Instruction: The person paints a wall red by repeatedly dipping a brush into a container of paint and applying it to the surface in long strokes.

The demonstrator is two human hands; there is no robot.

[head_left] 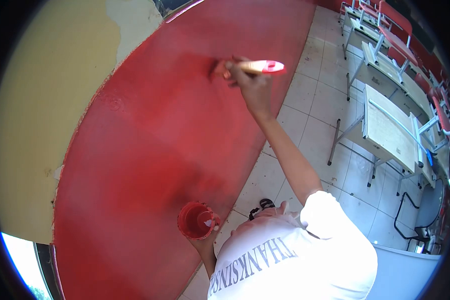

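My right hand (pixel 247 82) is closed around a paintbrush (pixel 260 66) with a pale handle and a red-and-white end. The bristles meet the red wall (pixel 150 115), where a wet, darker patch shows near the brush. Lower down, my left hand (pixel 210 237) grips a paint cup (pixel 197 221) from below and the side. Red paint coats the cup's rim and inside, and a small pale spot shows within. The cup is held close to the wall; most of my left fingers are hidden behind it.
Desks (pixel 390 130) with red chairs (pixel 397 32) line the right side on a tiled floor (pixel 305 120). A yellow wall section (pixel 50 100) borders the red paint at left. A light-blue surface (pixel 405 272) and a dark chair (pixel 427 210) are at lower right.
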